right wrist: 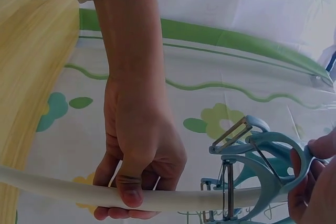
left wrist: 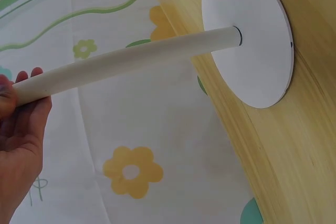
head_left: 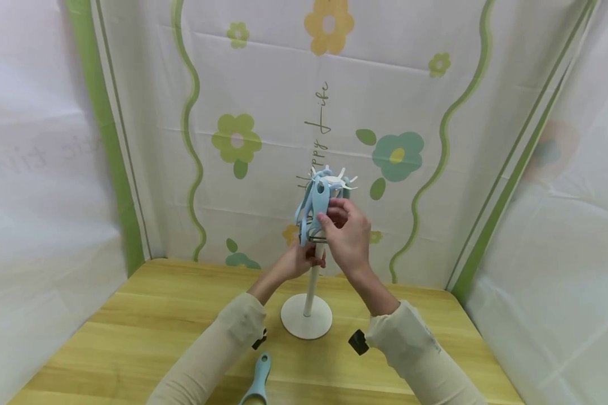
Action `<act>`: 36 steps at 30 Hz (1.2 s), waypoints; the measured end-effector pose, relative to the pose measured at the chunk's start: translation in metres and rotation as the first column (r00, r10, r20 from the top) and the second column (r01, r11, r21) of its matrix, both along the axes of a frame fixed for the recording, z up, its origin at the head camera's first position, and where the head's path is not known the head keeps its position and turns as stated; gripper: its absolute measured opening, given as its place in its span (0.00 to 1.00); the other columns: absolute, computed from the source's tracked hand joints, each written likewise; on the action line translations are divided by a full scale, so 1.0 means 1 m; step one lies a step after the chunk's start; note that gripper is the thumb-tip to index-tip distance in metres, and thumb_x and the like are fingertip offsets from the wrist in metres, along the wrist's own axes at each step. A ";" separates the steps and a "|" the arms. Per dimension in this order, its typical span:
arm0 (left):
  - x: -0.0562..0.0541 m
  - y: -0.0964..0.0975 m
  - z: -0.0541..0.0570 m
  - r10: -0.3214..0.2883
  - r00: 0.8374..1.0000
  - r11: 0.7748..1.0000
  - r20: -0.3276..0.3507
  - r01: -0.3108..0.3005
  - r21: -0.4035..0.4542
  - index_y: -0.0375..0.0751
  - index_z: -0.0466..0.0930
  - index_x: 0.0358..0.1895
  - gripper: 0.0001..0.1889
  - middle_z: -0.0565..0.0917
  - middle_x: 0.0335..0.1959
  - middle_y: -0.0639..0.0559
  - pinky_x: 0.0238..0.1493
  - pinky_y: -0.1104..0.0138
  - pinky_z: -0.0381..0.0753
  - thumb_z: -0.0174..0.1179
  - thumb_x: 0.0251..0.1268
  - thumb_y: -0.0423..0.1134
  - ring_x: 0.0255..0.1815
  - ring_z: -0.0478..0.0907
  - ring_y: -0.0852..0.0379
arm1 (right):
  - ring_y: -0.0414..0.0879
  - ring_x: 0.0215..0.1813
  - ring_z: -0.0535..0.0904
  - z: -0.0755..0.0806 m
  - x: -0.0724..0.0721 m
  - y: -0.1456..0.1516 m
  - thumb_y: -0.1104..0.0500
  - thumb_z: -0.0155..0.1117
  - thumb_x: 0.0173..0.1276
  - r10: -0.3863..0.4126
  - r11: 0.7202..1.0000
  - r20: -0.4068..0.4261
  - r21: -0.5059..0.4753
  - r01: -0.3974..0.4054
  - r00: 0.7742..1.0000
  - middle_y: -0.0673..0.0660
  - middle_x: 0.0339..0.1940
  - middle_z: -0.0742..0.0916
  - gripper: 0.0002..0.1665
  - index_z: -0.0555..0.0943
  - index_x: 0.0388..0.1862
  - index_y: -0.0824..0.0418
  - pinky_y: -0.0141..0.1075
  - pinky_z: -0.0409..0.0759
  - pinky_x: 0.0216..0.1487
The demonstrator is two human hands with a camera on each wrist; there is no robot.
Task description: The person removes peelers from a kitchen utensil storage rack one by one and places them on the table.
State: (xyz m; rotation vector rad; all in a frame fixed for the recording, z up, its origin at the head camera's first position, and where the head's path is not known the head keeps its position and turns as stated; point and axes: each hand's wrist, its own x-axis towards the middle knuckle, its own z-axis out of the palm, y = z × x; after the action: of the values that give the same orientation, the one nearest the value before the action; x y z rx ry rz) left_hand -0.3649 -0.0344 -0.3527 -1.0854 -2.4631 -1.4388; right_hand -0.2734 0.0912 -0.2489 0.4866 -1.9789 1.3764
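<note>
A white stand (head_left: pixel 311 289) with a round base and a ring of hooks (head_left: pixel 340 181) on top stands upright on the table. My left hand (head_left: pixel 300 262) grips its pole just below the hanging tools; in the left wrist view, the fingers and thumb of that hand (left wrist: pixel 23 145) wrap the tube (left wrist: pixel 131 59). Several light blue Y-shaped peelers (right wrist: pixel 252 156) hang from the hooks, metal blades downward. The right hand (head_left: pixel 352 233) pinches the handle of the nearest peeler (head_left: pixel 320 198), thumb in front. Some peelers are partly hidden behind it.
Another light blue peeler (head_left: pixel 260 374) lies on the wooden table (head_left: pixel 182 315) near the front, partly out of frame. Behind the stand hangs a flowered curtain (head_left: pixel 284 101), and white sheets enclose both sides.
</note>
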 end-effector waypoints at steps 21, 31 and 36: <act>-0.002 0.000 0.002 -0.006 1.000 1.000 -0.031 0.005 -0.025 0.33 0.75 0.46 0.10 0.83 0.32 0.44 0.40 0.69 0.84 0.54 0.67 0.18 0.34 0.84 0.48 | 0.53 0.41 0.87 0.011 0.012 -0.002 0.68 0.69 0.65 0.024 1.000 0.019 0.000 -0.024 1.000 0.64 0.43 0.90 0.17 0.80 0.53 0.69 0.39 0.85 0.42; 0.002 -0.001 -0.001 0.022 0.999 1.000 0.033 -0.022 0.008 0.40 0.70 0.61 0.21 0.83 0.35 0.45 0.44 0.64 0.86 0.57 0.68 0.22 0.35 0.83 0.53 | 0.53 0.43 0.87 0.003 0.020 -0.003 0.67 0.69 0.66 0.050 0.999 0.037 0.013 -0.050 0.998 0.64 0.44 0.90 0.18 0.80 0.54 0.69 0.41 0.87 0.46; 0.002 -0.001 -0.001 0.031 0.999 0.999 0.019 -0.031 0.009 0.39 0.73 0.54 0.16 0.83 0.33 0.46 0.44 0.64 0.85 0.57 0.67 0.22 0.33 0.83 0.54 | 0.53 0.42 0.87 -0.002 0.024 -0.001 0.67 0.68 0.66 0.076 0.997 0.051 0.005 -0.077 0.996 0.64 0.43 0.89 0.17 0.80 0.53 0.69 0.34 0.86 0.45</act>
State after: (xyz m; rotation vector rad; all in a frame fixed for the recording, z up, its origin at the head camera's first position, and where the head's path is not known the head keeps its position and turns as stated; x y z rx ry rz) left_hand -0.3633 -0.0352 -0.3535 -1.0324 -2.4719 -1.4566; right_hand -0.2490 0.0898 -0.2510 0.5400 -2.0251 1.4429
